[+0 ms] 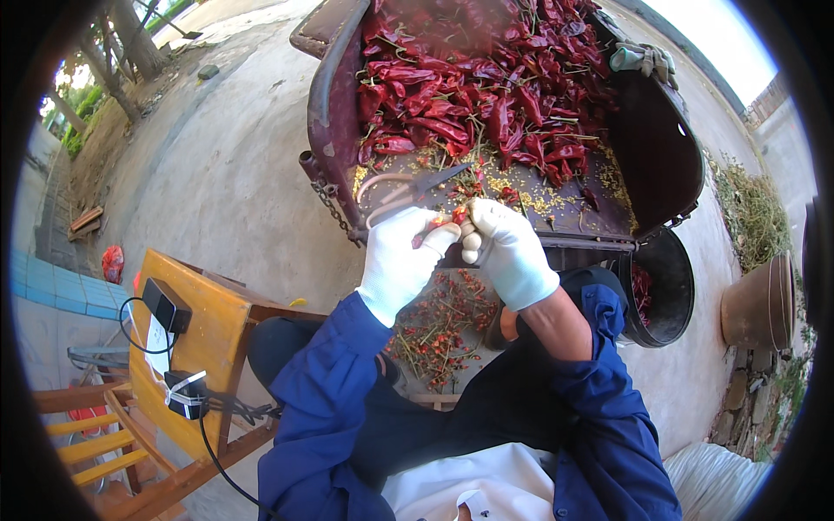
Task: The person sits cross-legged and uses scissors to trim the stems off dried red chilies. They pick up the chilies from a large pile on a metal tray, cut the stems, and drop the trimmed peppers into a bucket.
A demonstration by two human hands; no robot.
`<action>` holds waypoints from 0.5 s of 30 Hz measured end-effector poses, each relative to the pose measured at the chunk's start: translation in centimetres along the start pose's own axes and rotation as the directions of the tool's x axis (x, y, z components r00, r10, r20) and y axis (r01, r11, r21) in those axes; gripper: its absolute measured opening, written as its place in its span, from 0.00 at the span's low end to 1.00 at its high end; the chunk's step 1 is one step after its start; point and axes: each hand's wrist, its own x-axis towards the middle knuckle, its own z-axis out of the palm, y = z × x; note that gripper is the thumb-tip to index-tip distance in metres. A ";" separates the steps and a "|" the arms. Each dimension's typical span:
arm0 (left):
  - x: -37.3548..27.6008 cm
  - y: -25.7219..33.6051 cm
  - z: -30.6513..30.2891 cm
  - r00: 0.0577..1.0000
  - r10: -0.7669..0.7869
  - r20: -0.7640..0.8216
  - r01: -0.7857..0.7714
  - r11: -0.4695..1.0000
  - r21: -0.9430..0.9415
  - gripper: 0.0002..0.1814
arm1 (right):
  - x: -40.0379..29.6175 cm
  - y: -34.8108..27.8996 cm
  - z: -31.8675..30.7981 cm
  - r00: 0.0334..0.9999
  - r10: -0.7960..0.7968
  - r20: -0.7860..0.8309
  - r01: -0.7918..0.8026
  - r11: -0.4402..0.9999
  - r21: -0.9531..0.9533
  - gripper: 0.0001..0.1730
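Observation:
My left hand [409,251] and my right hand [498,244], both in white work gloves, meet at the near edge of a metal cart bed [567,218]. Between their fingertips are pieces of red chili pepper [459,215]; my left fingers pinch one piece and my right fingers are curled against another. Just beyond my left hand, scissors [420,185] with pinkish handles lie on the bed, blades pointing right. A large heap of dried red chili peppers [469,84] fills the far part of the bed, with yellow seeds [541,198] scattered before it.
Below the bed, cut stems and pepper tops [443,325] cover the ground. At right stand a black bucket [677,293] with peppers inside and a brown bucket [759,303]. A wooden table [195,338] with cabled devices is at left. Gloves [645,60] rest on the cart's side wall.

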 end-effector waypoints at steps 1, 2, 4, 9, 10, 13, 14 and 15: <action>-0.1 0.2 -0.1 0.999 -0.029 0.018 0.030 1.000 -0.001 0.09 | -0.5 -0.7 0.6 0.997 -0.067 -0.034 0.058 0.975 -0.214 0.12; -0.2 0.5 -0.1 0.998 -0.059 0.037 0.059 0.998 -0.003 0.08 | -0.8 -1.1 0.9 0.989 -0.139 -0.054 0.104 0.901 -0.420 0.12; -0.3 1.3 -0.1 0.988 -0.135 0.081 0.137 0.990 -0.017 0.08 | -1.0 -1.0 0.7 0.984 -0.160 -0.076 0.109 0.885 -0.453 0.13; 0.1 1.8 -0.6 0.890 -0.377 0.256 0.434 0.872 -0.226 0.10 | -1.0 -1.8 0.5 0.966 -0.245 -0.081 0.122 0.712 -0.691 0.14; 0.1 1.9 -0.5 0.903 -0.344 0.257 0.398 0.896 -0.198 0.11 | -1.3 -2.0 0.9 0.969 -0.199 -0.146 0.043 0.720 -0.692 0.14; 0.1 2.0 -0.1 0.904 -0.321 0.282 0.368 0.920 -0.132 0.11 | -1.2 -1.3 -0.3 0.952 -0.306 0.012 0.179 0.523 -0.833 0.13; 0.2 2.0 0.1 0.882 -0.359 0.304 0.410 0.904 -0.122 0.12 | -1.2 -1.3 -0.6 0.941 -0.337 0.028 0.190 0.459 -0.868 0.12; 0.3 2.1 0.2 0.860 -0.393 0.326 0.448 0.887 -0.112 0.12 | -1.2 -1.4 -0.5 0.937 -0.343 0.061 0.209 0.412 -0.887 0.11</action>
